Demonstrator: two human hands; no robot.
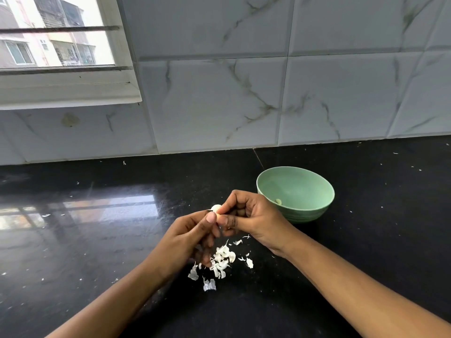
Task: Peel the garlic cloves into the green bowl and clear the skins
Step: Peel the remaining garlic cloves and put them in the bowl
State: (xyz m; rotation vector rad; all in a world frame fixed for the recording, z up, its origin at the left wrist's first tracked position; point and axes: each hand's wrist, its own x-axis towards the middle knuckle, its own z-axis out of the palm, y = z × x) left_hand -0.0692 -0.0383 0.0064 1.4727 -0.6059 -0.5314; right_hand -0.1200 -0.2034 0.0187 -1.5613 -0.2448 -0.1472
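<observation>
Two hands meet over the middle of the black counter (380, 215), and between them you hold one garlic clove (215, 208). Your left hand (195, 236) comes in from the front left. Its grip pinches the near side of the clove, with the thumb on top and the fingers curled beneath. Your right hand (251, 215) comes in from the right. Its grip pinches the other side of the clove between thumb and forefinger, with the other fingers curled in toward the palm. The clove is pale, and only its rounded top shows above your fingertips. How much skin is on it I cannot tell.

The green bowl (296, 193) stands upright on the counter just behind and to the right of your right hand, nearer the back edge than the front. One small peeled clove (278, 201) lies inside it, low against the wall closest to you.

A heap of white skins (220, 261) lies on the counter below your hands, toward the front edge, with looser flakes around it. Small scraps are scattered farther off, toward the left edge and the back right corner.

Grey-veined tiles (219, 98) rise from the counter's back edge. A white-framed window (68, 91) sits above the back left corner, and its light reflects on the left part of the counter.
</observation>
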